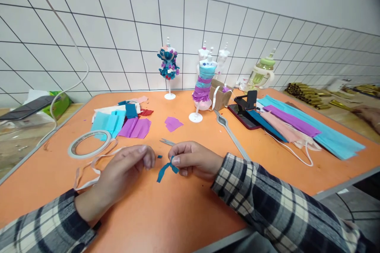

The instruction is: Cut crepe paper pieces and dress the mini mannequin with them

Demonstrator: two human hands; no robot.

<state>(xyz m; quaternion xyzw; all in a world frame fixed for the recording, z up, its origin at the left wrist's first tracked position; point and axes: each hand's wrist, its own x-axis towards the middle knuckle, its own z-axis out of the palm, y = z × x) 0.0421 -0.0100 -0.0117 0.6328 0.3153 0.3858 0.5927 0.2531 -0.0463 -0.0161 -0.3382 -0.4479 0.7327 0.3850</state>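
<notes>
A thin, dark teal paper strip (162,172), creased and bent at the top, has soft, uneven edges. It is pinched between the thumb and fingers of the right hand (196,160), its longer tail hanging below the fingertips on the side towards the left hand (126,170). That hand is loosely curled, apart from the strip; whether it holds anything I cannot tell. A tiny teal scrap (159,157) lies between the hands on the smooth orange table (154,213). Just beyond, slim metal scissors (168,142) show only their blades, the rest hidden behind the right hand. Near the left hand lies a flat, round roll of tape (73,149). Farther out are a ragged purple piece (173,123), folded purple paper (135,127) and a small dress form (204,81) wrapped in blue and purple.
</notes>
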